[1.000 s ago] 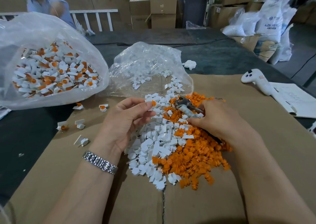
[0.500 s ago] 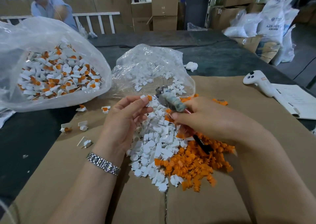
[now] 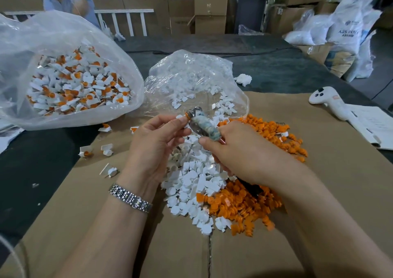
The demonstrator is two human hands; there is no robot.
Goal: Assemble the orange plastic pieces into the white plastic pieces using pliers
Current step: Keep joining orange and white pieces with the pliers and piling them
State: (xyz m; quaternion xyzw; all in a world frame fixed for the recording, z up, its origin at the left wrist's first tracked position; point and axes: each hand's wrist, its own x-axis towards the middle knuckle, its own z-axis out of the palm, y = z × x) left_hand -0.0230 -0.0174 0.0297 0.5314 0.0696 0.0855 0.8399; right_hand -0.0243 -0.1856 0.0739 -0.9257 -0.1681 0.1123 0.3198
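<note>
Pliers, worn grey metal ones (image 3: pixel 202 124), sit gripped in our right hand (image 3: pixel 240 152), fingers curled round the handles, nose meeting a small white plastic piece with an orange insert (image 3: pixel 184 117) pinched in our left hand (image 3: pixel 155 143), above the loose white pieces (image 3: pixel 191 184) and orange pieces (image 3: pixel 240 205) heaped on brown cardboard (image 3: pixel 319 192).

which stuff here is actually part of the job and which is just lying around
Job: pliers in right hand; white piece in left hand; white pile; orange pile; bag of finished pieces.

Lying about: white controller; papers; stacked boxes.
</note>
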